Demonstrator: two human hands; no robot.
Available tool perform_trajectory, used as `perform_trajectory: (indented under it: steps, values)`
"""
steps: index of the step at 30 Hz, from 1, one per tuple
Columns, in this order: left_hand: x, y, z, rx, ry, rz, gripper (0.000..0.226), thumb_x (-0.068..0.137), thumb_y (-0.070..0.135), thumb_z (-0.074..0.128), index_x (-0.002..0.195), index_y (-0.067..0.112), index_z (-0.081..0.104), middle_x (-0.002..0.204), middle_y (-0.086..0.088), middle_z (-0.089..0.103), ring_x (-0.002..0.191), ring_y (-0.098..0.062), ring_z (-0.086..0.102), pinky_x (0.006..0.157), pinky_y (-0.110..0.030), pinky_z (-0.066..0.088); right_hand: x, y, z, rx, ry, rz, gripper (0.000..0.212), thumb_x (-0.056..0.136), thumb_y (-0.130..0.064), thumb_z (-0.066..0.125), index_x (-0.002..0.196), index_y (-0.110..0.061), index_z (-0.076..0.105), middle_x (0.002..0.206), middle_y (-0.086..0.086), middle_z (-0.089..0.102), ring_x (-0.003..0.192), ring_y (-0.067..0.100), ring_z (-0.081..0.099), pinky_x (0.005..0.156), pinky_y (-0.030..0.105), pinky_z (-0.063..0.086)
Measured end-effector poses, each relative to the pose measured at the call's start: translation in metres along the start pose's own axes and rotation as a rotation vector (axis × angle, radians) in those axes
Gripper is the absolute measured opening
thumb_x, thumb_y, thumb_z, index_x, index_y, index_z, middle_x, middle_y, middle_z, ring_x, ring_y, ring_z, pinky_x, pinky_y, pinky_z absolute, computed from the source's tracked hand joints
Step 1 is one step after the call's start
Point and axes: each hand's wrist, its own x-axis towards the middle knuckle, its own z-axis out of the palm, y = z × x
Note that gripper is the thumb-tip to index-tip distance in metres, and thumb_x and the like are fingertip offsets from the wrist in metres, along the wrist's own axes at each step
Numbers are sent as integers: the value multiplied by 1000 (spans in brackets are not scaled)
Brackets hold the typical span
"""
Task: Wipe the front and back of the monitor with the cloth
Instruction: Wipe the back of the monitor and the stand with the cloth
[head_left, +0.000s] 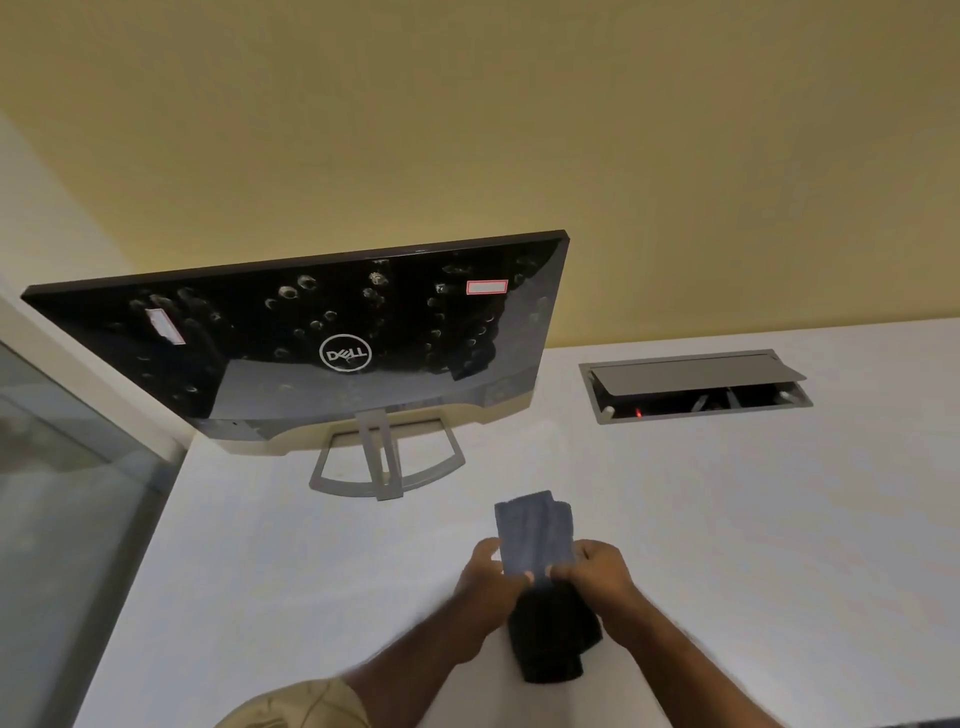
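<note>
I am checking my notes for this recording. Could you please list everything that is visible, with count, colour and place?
monitor: one, glossy black with smudges, back side facing the camera, on a grey stand at the far left of the table
stickers: two, white with red edge, on the monitor back
table: one, white
cable box: one, grey, lid raised, set into the table at the right
cloth: one, grey-blue, folded, held above the table
dark object: one, black, under the hands, unclear
left hand: holds the cloth
right hand: holds the cloth

A white table (753, 519) carries a grey cable hatch (696, 385) at two o'clock (lid propped open); a black object (550, 644) lies at six.
</note>
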Motion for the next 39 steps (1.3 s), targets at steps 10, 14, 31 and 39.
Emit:
perform_trajectory:
  steps: [10, 14, 31, 39]
  values:
    - [-5, 10, -41, -642, -202, -39, 44, 98, 43, 57, 126, 10, 58, 119, -12, 72, 108, -27, 70, 85, -36, 59, -24, -49, 6, 148, -272, -121, 39, 77, -27, 79, 113, -23, 66, 104, 0, 73, 95, 19, 71, 76, 30, 59]
    - [-11, 15, -60, -473, -100, 84, 38, 93, 36, 66, 125, 18, 61, 114, 1, 75, 105, -20, 72, 80, -32, 59, -26, -55, 9, 109, -277, -78, 32, 79, -11, 74, 109, -17, 66, 101, 3, 72, 94, 23, 69, 74, 31, 57]
    - [-74, 82, -166, -321, 38, 487, 33, 90, 29, 72, 120, 18, 70, 112, 0, 76, 107, -17, 71, 89, -32, 57, -54, -175, 64, 175, -185, -620, 32, 84, -9, 73, 109, -29, 70, 106, -4, 73, 101, 16, 67, 79, 32, 58]
    - [-104, 114, -219, -250, 28, 633, 44, 79, -2, 79, 119, 13, 66, 107, -7, 76, 102, -21, 73, 80, -26, 57, -77, -245, 96, 260, -451, -731, 44, 82, -12, 76, 123, -22, 64, 116, 5, 71, 109, 20, 67, 87, 25, 53]
